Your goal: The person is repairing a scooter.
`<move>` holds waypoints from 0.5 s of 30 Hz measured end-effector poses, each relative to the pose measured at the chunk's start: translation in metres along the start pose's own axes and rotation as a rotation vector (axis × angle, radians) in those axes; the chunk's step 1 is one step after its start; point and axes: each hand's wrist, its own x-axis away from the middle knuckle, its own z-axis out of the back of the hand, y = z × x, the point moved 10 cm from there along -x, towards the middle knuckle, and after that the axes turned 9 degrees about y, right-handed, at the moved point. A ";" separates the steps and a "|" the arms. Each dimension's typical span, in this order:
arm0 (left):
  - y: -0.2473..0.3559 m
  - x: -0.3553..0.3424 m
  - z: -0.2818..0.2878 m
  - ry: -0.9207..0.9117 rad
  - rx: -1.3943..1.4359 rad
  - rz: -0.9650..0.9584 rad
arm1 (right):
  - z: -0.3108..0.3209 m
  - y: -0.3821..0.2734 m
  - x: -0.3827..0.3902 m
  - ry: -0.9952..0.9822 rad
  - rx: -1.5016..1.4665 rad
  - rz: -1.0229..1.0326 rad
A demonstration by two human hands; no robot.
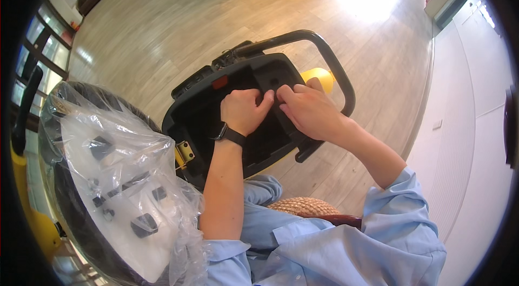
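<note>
Both hands are over a black open compartment [189, 118] with raised edges. My left hand [244, 109], with a dark watch [227, 133] on its wrist, has its fingers curled down and its thumb pointing toward the right hand. Close beside it, my right hand [309, 110] is bent inward over the compartment's right part, fingers curled. Anything pinched between them is too small or hidden to make out. A small round dark fitting [274, 82] lies just beyond the fingertips. On the far rim sits a red-orange piece [220, 82].
A padded seat-like lid [124, 178] in clear plastic stands tilted up at the left, by a yellow hinge [184, 153]. A black tube handle [338, 64] curves around the right end, near a yellow part [319, 78]. Wood-look floor [162, 32] surrounds it; a white wall [459, 124] rises right.
</note>
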 end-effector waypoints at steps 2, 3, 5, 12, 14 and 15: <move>0.000 0.000 0.000 -0.006 -0.014 -0.004 | 0.010 -0.010 -0.001 0.101 -0.032 0.110; 0.001 0.000 0.000 -0.008 -0.020 -0.006 | 0.011 -0.011 0.000 0.119 -0.010 0.125; 0.001 0.000 0.000 -0.008 -0.023 -0.007 | 0.016 -0.013 0.001 0.167 0.041 0.159; 0.004 -0.001 0.002 -0.009 -0.042 -0.013 | 0.004 0.000 0.005 -0.002 -0.057 0.050; 0.004 -0.001 0.003 -0.009 -0.053 -0.014 | 0.013 -0.003 0.005 0.046 -0.060 0.098; 0.004 -0.001 0.003 -0.009 -0.059 -0.008 | 0.016 -0.003 0.005 0.054 -0.087 0.101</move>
